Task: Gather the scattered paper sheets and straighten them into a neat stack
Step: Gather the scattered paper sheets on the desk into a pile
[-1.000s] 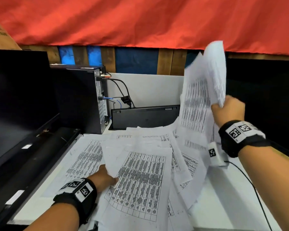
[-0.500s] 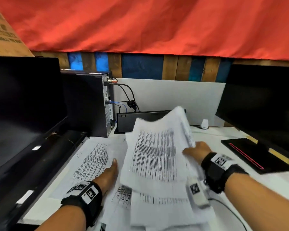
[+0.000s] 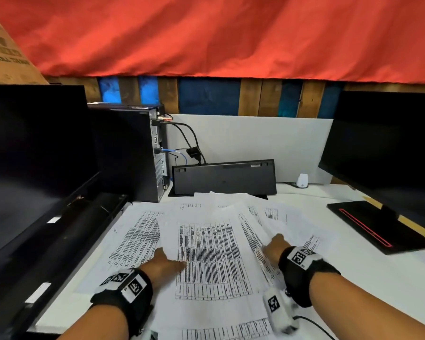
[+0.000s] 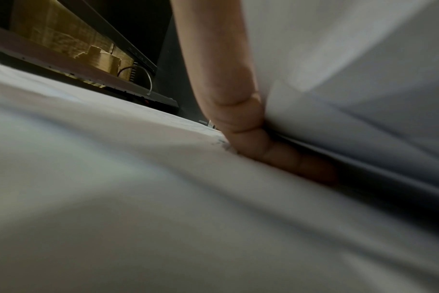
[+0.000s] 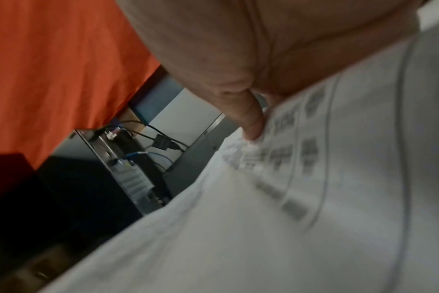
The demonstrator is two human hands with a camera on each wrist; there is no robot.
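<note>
Several printed paper sheets (image 3: 211, 256) lie fanned and overlapping on the white desk (image 3: 378, 278). My left hand (image 3: 165, 263) is at the left edge of the top sheet, thumb on top and fingers hidden beneath. In the left wrist view a bent finger (image 4: 238, 119) is tucked under a raised sheet (image 4: 338, 59). My right hand (image 3: 274, 246) grips the right side of the pile, its fingers covered by paper. The right wrist view shows its thumb (image 5: 251, 123) pressing on a printed sheet (image 5: 313, 158).
A black PC tower (image 3: 130, 153) and a monitor (image 3: 35, 148) stand to the left. A keyboard (image 3: 223, 177) stands on edge behind the papers. At the right are a second monitor (image 3: 388, 148) and a black pad (image 3: 375, 227). A small white device (image 3: 303, 180) sits at the back.
My right hand has brought the raised bundle of sheets down from the upper right and laid it flat over the pile. My left hand has stayed at the pile's left edge.
</note>
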